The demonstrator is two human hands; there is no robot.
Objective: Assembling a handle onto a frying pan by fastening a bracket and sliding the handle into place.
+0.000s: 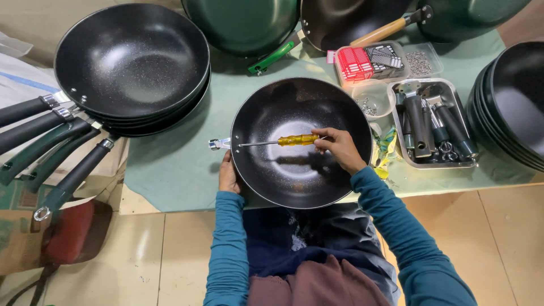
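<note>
A black speckled wok pan (294, 170) without a handle lies on the green table cloth in front of me, its metal handle bracket (218, 144) sticking out to the left. My right hand (340, 148) holds a screwdriver (286, 140) with a yellow handle, laid across the pan's inside, its tip at the left rim by the bracket. My left hand (228, 177) grips the pan's lower left rim from outside.
A stack of finished black pans (133, 62) with dark handles sits at the left. More pans lie at the top and in a stack at the right (510, 102). A metal tray (432, 122) of handles and small boxes of screws (371, 102) stand right of the pan.
</note>
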